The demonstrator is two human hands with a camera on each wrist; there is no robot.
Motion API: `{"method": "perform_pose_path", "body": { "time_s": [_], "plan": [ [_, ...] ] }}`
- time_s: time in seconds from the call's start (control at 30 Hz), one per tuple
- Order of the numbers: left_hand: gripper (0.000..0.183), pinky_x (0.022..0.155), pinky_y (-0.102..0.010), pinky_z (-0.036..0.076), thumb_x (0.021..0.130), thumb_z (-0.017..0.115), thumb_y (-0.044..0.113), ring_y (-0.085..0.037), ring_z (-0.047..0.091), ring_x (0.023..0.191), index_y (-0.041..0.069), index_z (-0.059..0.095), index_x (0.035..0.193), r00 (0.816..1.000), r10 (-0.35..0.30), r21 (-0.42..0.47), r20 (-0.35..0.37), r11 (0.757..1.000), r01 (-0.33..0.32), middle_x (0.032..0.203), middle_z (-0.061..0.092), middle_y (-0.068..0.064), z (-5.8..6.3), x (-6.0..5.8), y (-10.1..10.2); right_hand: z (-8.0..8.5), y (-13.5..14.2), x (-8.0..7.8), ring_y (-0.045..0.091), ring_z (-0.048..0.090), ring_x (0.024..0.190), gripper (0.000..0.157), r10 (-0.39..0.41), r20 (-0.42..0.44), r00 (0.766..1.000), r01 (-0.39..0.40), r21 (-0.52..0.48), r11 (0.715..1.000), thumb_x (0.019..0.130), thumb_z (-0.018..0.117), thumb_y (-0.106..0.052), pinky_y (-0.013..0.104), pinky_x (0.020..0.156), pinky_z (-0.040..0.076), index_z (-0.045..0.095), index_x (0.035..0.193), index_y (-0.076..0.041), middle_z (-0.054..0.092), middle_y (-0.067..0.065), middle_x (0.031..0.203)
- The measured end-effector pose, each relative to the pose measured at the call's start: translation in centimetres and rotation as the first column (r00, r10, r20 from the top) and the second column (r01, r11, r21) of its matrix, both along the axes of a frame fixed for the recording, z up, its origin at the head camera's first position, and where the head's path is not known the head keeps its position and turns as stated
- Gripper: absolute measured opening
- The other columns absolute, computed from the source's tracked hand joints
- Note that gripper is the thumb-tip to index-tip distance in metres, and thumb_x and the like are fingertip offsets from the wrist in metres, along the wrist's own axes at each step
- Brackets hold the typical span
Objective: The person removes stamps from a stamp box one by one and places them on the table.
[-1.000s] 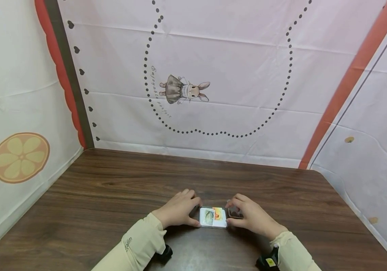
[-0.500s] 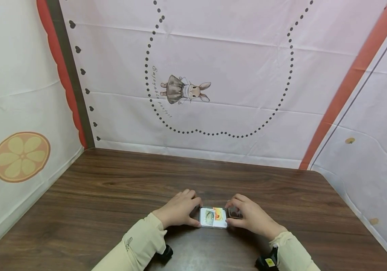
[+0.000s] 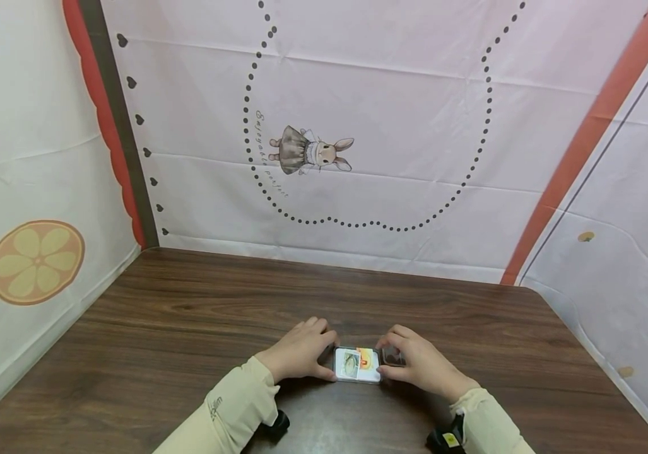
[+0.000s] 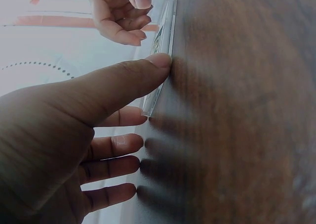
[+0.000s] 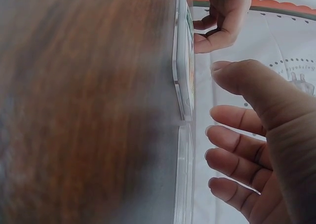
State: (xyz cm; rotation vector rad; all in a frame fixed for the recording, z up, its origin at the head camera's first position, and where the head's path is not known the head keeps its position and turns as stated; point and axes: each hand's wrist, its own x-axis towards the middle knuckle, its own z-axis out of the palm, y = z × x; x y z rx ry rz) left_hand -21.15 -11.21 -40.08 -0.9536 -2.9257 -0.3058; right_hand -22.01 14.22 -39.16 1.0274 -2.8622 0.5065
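A shallow clear plastic case (image 3: 357, 380) lies flat on the table, with white cards (image 3: 369, 374) in it that bear a green picture and an orange-yellow one. My left hand (image 3: 303, 352) holds the case at its left end, thumb on the near edge and index finger at the far corner; its other fingertips rest on the table. Over the right end hovers my right hand (image 3: 417, 359), fingers loosely bent and apart from the case in the right wrist view. Beneath this hand lies a second clear plastic piece (image 5: 183, 179), flat beside the case and partly hidden in the head view.
The brown wood-grain table (image 3: 216, 302) extends around both hands. White printed cloth (image 3: 403, 126) with a rabbit and dotted lines hangs behind it, and more cloth hangs at both sides. Black wrist straps (image 3: 447, 436) sit at the sleeves, low over the table.
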Motion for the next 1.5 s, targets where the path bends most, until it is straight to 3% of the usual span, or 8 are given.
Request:
{"method": "perform_pose_path", "body": {
  "time_s": [0.7, 1.17, 1.5],
  "plan": [
    [0.049, 0.076, -0.027, 0.036, 0.069, 0.068, 0.056, -0.007, 0.038, 0.083, 0.024, 0.057, 0.105, 1.0, 0.001, -0.005, 0.008, 1.0, 0.0, 0.094, 0.047, 0.009, -0.08, -0.2, 0.01, -0.3, -0.59, -0.32, 0.005, 0.044, 0.074, 0.03, 0.046, -0.071, 0.996, -0.045, 0.018, 0.999, 0.076, 0.068, -0.04, 0.018, 0.063, 0.038, 0.061, 0.099, -0.022, 0.049, -0.009, 0.09],
    [0.05, 0.076, -0.027, 0.036, 0.069, 0.067, 0.056, -0.007, 0.038, 0.082, 0.025, 0.057, 0.105, 1.0, 0.003, -0.01, 0.013, 1.0, -0.003, 0.093, 0.047, 0.009, -0.13, -0.32, 0.05, -0.09, -0.73, -0.27, 0.005, 0.044, 0.076, 0.029, 0.053, -0.067, 0.996, -0.052, 0.025, 0.998, 0.075, 0.069, -0.038, 0.018, 0.064, 0.039, 0.062, 0.098, -0.021, 0.05, -0.008, 0.093],
    [0.049, 0.077, -0.027, 0.037, 0.069, 0.068, 0.056, -0.007, 0.038, 0.082, 0.024, 0.058, 0.105, 1.0, -0.003, -0.015, -0.006, 1.0, 0.003, 0.093, 0.047, 0.009, -0.03, -0.17, 0.02, -0.36, -0.79, -0.47, 0.004, 0.04, 0.087, 0.032, 0.049, -0.149, 0.988, -0.045, 0.027, 0.999, 0.073, 0.07, -0.041, 0.023, 0.071, 0.042, 0.064, 0.099, -0.023, 0.05, -0.008, 0.099]
  ]
}}
